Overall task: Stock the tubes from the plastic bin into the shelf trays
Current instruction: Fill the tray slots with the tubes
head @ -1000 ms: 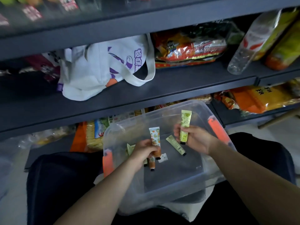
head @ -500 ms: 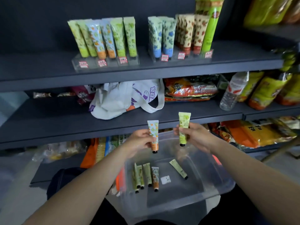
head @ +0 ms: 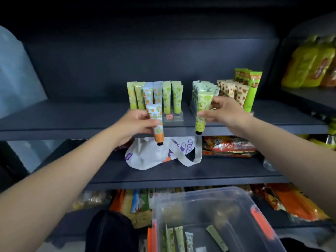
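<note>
Nothing reads clearly: purple characters on the white tote bag [head: 160,153] are blurred; red price tags [head: 169,116] on the tray front are illegible.

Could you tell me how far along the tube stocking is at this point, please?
Partly done. The shelf trays already hold rows of upright tubes. In hand: the left hand holds an orange-capped tube and the right hand a green tube, both raised at the trays, not yet placed. Left: several tubes still lie in the plastic bin.
</note>
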A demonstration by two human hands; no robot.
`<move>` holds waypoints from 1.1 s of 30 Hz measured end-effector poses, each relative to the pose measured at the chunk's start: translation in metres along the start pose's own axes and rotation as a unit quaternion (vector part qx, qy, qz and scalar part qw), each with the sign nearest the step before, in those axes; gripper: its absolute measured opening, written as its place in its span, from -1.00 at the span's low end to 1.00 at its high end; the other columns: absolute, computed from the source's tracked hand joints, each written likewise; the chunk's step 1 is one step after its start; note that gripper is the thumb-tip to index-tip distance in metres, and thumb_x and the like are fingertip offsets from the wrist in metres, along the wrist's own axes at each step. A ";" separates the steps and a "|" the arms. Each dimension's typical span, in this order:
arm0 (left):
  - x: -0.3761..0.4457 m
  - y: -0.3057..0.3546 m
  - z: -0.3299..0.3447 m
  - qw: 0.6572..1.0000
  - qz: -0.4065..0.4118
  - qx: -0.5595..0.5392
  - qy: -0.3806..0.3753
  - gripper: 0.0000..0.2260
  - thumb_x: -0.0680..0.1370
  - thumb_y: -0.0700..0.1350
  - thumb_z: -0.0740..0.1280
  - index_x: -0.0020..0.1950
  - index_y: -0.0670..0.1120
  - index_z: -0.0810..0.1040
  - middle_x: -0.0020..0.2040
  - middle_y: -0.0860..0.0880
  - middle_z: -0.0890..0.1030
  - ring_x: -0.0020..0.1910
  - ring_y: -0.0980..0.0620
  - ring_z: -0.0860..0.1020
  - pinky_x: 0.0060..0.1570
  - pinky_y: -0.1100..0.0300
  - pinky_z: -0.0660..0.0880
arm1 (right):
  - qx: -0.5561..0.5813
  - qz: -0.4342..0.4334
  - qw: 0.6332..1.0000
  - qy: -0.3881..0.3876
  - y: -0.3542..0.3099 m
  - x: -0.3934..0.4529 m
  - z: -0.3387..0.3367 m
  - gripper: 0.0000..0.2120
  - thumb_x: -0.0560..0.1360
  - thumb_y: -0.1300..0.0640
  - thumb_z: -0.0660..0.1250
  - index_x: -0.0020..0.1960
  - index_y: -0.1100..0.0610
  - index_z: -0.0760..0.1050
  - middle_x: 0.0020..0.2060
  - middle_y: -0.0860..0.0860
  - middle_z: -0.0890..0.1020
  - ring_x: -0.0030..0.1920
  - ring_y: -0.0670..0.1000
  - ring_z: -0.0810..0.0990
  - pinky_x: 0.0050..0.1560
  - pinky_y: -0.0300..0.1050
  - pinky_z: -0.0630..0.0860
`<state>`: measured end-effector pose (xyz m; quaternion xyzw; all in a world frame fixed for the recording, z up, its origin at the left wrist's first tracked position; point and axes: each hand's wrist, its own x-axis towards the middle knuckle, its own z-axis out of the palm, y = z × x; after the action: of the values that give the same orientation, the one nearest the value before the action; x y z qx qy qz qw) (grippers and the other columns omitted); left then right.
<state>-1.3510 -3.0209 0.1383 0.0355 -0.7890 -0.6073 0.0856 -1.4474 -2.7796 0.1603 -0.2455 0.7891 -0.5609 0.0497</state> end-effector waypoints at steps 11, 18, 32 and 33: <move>0.070 0.025 -0.099 0.972 0.053 0.020 0.229 -0.89 0.47 -0.29 0.40 -0.13 -0.09 0.55 -0.16 -0.05 0.61 -0.16 0.08 0.59 -0.14 0.29 0.59 | -0.095 -0.034 0.993 0.055 -0.041 0.090 0.023 -0.66 0.36 0.12 0.49 -0.04 0.33 0.48 -0.07 0.31 0.60 0.02 0.30 0.60 0.08 0.25 0.54; 0.106 0.000 -0.112 0.969 0.027 0.046 0.242 -0.87 0.47 -0.30 0.39 0.00 -0.17 0.57 -0.19 -0.05 0.59 -0.18 0.08 0.58 -0.05 0.18 0.56 | -0.128 -0.028 0.991 0.038 -0.024 0.115 0.042 -0.76 0.43 0.18 0.44 -0.04 0.31 0.47 -0.13 0.25 0.60 -0.03 0.26 0.59 0.11 0.17 0.50; 0.126 -0.016 -0.107 0.968 0.018 0.083 0.237 -0.87 0.45 -0.28 0.42 -0.04 -0.11 0.60 -0.22 -0.02 0.60 -0.17 0.02 0.59 -0.07 0.16 0.57 | -0.169 0.000 0.985 -0.012 -0.002 0.127 0.052 -0.82 0.43 0.18 0.44 -0.10 0.26 0.49 -0.27 0.06 0.50 -0.21 0.03 0.47 -0.13 -0.11 0.42; 0.126 -0.015 -0.106 0.968 0.019 0.085 0.236 -0.87 0.45 -0.27 0.43 -0.05 -0.11 0.60 -0.23 -0.02 0.60 -0.18 0.04 0.59 -0.09 0.18 0.56 | -0.170 0.000 0.985 -0.007 -0.002 0.126 0.052 -0.83 0.43 0.18 0.44 -0.15 0.24 0.48 -0.29 0.05 0.48 -0.23 0.02 0.46 -0.17 -0.13 0.39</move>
<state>-1.4568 -3.1458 0.1611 0.1701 -0.7958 -0.5105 0.2779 -1.5390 -2.8806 0.1676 -0.2542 0.8726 -0.4169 0.0125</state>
